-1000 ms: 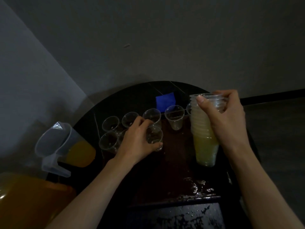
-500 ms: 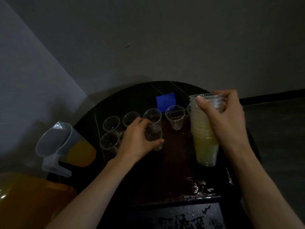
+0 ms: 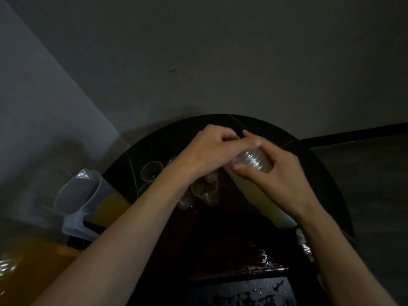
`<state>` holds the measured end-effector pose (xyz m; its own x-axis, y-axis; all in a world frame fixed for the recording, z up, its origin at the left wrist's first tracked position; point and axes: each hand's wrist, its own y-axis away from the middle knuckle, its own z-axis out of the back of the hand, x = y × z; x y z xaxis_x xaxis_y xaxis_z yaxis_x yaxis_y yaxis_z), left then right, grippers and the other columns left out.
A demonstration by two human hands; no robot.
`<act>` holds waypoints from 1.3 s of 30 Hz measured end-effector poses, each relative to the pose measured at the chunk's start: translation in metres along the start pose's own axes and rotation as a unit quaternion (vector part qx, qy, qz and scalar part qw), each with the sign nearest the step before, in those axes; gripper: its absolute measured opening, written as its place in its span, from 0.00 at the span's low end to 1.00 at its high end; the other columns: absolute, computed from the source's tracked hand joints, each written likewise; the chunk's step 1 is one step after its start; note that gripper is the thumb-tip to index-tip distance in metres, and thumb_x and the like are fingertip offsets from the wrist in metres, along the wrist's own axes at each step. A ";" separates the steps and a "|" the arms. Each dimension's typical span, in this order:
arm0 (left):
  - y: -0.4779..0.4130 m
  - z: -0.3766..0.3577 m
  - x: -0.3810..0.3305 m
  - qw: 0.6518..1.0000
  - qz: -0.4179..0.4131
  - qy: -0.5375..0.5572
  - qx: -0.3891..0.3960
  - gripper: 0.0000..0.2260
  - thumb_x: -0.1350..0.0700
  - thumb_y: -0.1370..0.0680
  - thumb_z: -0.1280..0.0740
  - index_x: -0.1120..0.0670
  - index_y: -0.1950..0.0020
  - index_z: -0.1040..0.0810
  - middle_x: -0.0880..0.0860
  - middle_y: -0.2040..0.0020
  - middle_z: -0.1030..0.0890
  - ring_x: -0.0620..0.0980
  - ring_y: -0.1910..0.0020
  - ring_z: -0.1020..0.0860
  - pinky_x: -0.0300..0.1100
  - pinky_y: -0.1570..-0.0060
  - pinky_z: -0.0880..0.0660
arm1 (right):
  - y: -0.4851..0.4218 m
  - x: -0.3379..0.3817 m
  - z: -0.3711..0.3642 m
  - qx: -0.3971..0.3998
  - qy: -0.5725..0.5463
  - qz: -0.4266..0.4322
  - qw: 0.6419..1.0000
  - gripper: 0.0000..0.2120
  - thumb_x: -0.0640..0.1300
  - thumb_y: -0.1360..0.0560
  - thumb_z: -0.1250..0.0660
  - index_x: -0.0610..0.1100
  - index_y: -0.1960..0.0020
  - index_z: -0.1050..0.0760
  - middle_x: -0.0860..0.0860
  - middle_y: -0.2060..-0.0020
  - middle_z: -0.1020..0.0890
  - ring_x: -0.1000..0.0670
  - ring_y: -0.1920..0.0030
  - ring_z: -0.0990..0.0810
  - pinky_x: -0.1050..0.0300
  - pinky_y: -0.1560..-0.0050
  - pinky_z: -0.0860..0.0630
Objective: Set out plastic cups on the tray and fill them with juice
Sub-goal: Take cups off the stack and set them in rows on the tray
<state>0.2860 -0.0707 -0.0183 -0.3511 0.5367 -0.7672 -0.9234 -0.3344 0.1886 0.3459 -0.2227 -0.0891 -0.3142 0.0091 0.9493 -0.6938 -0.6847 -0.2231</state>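
A stack of clear plastic cups [image 3: 263, 200], yellowish along its length, is tilted with its open end up and to the left. My right hand [image 3: 278, 175] grips it around the upper part. My left hand [image 3: 207, 151] has its fingers closed on the rim of the top cup at that open end. Below my hands, several empty clear cups stand on the dark reddish tray [image 3: 220, 230]: one [image 3: 204, 188] in the middle and two [image 3: 152, 170] at the left. Other cups are hidden behind my left wrist.
A clear pitcher [image 3: 86, 195] holding orange juice stands at the left edge of the round black table [image 3: 318, 173]. A large container of orange liquid [image 3: 24, 270] fills the bottom left corner. The tray's near edge is wet. Grey walls rise behind the table.
My left hand let go of the cup it had set on the tray and rose to the stack's open end. My right hand tilted the stack to the left.
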 end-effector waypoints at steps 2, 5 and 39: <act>-0.003 0.001 -0.003 1.000 -0.007 -0.017 0.011 0.16 0.38 0.26 0.28 0.50 0.54 0.14 0.49 0.60 0.14 0.45 0.59 0.16 0.49 0.48 0.19 | 0.000 -0.003 0.001 -0.007 0.026 -0.007 1.000 0.40 0.63 0.33 0.29 0.56 0.23 0.36 0.66 0.43 0.23 0.66 0.43 0.23 0.67 0.47 0.24; -0.007 0.003 -0.005 0.999 -0.007 -0.037 0.008 0.16 0.37 0.28 0.27 0.50 0.56 0.14 0.49 0.61 0.15 0.45 0.59 0.16 0.50 0.48 0.19 | 0.000 -0.005 0.004 -0.019 0.049 -0.012 0.999 0.38 0.61 0.32 0.28 0.56 0.25 0.34 0.61 0.42 0.21 0.62 0.45 0.21 0.59 0.45 0.22; 0.004 -0.046 0.049 0.966 -0.044 -0.237 -0.097 0.26 0.45 0.32 0.22 0.48 0.37 0.24 0.45 0.43 0.25 0.44 0.45 0.25 0.45 0.42 0.23 | 0.005 -0.026 0.060 -0.188 0.068 -0.072 0.977 0.37 0.76 0.35 0.33 0.61 0.31 0.29 0.61 0.46 0.22 0.49 0.37 0.24 0.44 0.39 0.23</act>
<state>0.2728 -0.0813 -0.0831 -0.3462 0.8484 -0.4005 -0.9227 -0.3851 -0.0182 0.3901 -0.2703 -0.1019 -0.2616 0.2001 0.9442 -0.9184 -0.3525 -0.1797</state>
